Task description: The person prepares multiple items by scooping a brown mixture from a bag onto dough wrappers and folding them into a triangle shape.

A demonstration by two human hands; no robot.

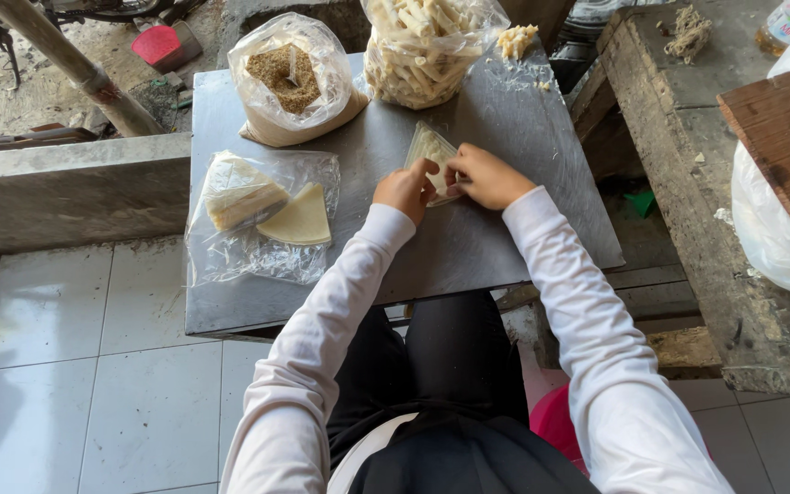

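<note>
I pinch the wrapper (432, 151) with both hands, left (404, 190) and right (488, 177), fingers pressed together; folding calls for tight, even edges.

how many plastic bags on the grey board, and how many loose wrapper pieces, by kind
Filled plastic bags: 2, crumbs bag and rolls bag
Flat plastic sheet: 1
Wrapper stacks on the sheet: 2
Wrapper in both hands: 1
Total: 6

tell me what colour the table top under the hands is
Grey: the table top is a plain dull slab, seen best in the head view.
</note>
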